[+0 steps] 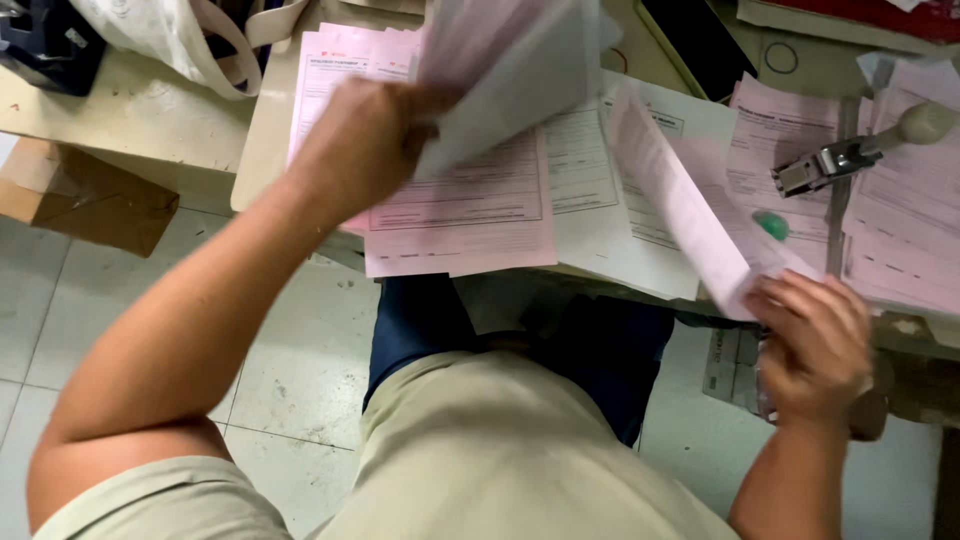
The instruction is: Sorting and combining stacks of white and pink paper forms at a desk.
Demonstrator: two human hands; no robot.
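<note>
Over the desk [180, 110], both hands [365, 140] pinch thin, limp pink sheets [690, 215].

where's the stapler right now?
Head view, upper right: the metal stapler lies on the pink forms at the desk's right end, above the right hand and beside a small green object.

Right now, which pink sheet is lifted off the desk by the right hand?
The pink sheet standing on edge, pinched by the right hand; the other pink forms lie flat.
</note>
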